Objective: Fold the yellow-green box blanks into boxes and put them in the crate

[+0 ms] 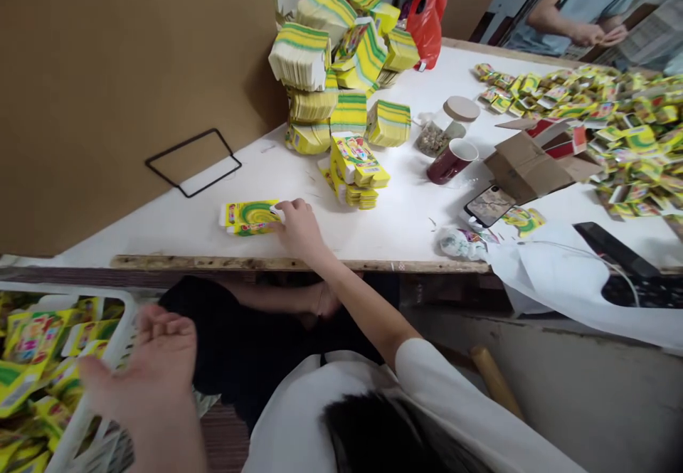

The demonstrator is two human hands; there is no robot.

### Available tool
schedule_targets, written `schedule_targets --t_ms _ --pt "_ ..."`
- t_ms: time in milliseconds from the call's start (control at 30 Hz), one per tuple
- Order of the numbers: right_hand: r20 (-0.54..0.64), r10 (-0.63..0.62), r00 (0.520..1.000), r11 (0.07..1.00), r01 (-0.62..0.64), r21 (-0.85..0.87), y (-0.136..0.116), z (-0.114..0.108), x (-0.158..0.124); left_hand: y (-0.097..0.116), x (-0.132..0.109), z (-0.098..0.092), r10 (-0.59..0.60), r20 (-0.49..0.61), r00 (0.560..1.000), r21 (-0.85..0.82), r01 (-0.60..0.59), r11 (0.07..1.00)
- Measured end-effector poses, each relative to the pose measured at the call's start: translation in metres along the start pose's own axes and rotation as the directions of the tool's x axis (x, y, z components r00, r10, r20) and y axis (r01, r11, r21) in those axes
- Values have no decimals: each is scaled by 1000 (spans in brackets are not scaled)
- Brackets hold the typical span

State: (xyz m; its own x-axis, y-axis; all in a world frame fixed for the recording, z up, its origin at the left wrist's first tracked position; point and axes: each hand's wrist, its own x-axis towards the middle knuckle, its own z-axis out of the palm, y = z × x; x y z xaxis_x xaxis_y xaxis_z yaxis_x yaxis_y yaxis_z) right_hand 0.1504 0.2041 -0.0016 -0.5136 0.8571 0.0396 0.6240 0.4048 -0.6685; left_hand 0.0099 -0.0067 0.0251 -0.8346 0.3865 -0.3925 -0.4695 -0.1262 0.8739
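On the table near its front edge lies a flat yellow and green carton. My right hand has its fingers curled onto the carton's right end, and the fingertips are partly hidden. My left hand is raised over the near rim of a white plastic basket; its thumb is spread, its fingers are loosely bent and nothing lies in the palm. Many yellow cartons fill the basket. Just beyond my right hand stands a small stack of flat cartons.
Banded bundles of flat cartons are piled behind, beside a large brown cardboard sheet. Rightward stand a maroon mug, a jar, a phone and an open cardboard box. Another person's hands show at the back.
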Motion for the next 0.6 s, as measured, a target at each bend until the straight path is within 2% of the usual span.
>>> schedule_targets --t_ms 67,100,167,300,367,433,500,567,600 --pt "6 38 999 995 -37 -90 -5 9 11 -12 -5 12 -195 -27 980 -268 181 946" --pt "13 46 999 991 -44 -126 -6 13 14 -17 -7 17 -251 -35 967 -310 228 923" --pt "26 44 999 983 -39 -179 -5 19 17 -24 -7 22 -289 -30 957 -312 266 912" --pt "35 -15 999 974 23 -224 -1 20 16 -38 -2 20 -234 -6 972 -153 231 961" --pt "38 -54 998 973 61 -222 0 19 16 -49 0 21 -211 59 976 -17 212 977" --pt "37 -93 995 981 97 -166 0 17 12 -61 0 26 -226 177 958 111 208 972" --pt "50 -125 991 989 129 -71 -2 16 3 -67 -1 35 -230 238 944 164 195 967" --pt "120 -201 972 979 194 64 -6 15 -15 -65 -5 46 -155 267 951 139 122 983" --pt "184 -264 947 960 240 142 -8 15 -26 -61 -8 51 -95 280 955 137 58 989"
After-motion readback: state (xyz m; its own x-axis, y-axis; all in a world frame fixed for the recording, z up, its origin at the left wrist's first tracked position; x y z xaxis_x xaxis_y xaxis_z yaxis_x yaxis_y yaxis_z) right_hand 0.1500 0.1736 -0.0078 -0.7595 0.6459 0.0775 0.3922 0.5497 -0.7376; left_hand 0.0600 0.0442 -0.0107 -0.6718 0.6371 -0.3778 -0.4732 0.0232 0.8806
